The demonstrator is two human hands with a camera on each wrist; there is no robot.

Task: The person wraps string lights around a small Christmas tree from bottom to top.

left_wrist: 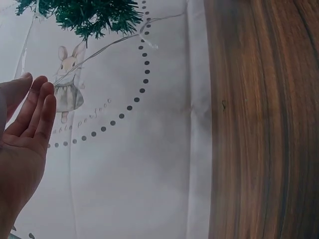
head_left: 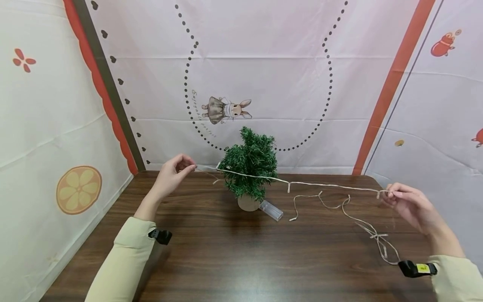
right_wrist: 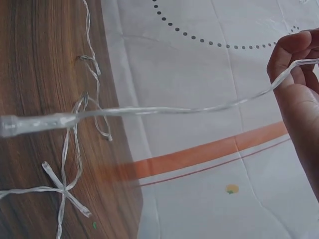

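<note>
My left hand (head_left: pixel 171 175) pinches one part of a string of fairy lights (head_left: pixel 328 185) between thumb and fingertips, left of a small artificial green tree (head_left: pixel 253 157). At the right, my right hand (head_left: pixel 413 207) pinches another part of the same string. Between the hands the pale wire runs nearly straight, crossing in front of the tree, with small bulbs hanging from it. In the right wrist view, the wire (right_wrist: pixel 194 110) passes over the fingers of my right hand (right_wrist: pixel 294 84). A light round base (head_left: pixel 247 204) holds the tree upright on the table.
Beside the tree base lies a clear battery box (head_left: pixel 271 210). A loose, tangled length of wire (head_left: pixel 362 221) spreads over the right side of the brown wooden table (head_left: pixel 211 260). Printed fabric (head_left: pixel 279 84) with a rabbit picture hangs behind and along both sides.
</note>
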